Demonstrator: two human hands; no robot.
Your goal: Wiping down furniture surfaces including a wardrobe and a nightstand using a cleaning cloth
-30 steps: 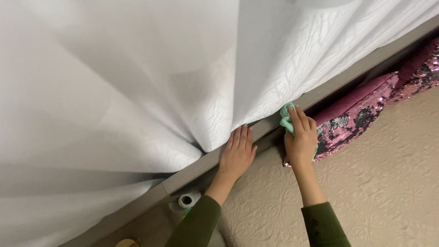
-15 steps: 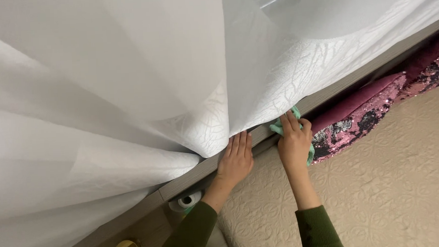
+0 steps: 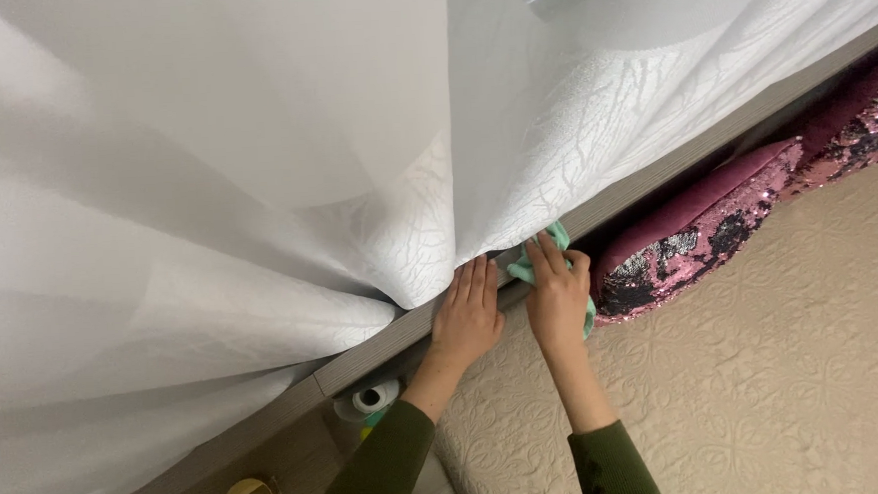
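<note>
At the frame's centre, the right hand (image 3: 558, 294) pressed a crumpled green cloth (image 3: 543, 256) against the grey ledge (image 3: 656, 175), fingers curled over it. Just beside it, the left hand (image 3: 467, 313) lay flat and open on the ledge, touching the white curtain (image 3: 255, 166), near a pink sequined cushion (image 3: 699, 233).

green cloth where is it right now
In the head view the green cloth is under the right hand, pressed on the grey ledge below the white curtain, between the left hand and the pink sequin pillow.
</note>
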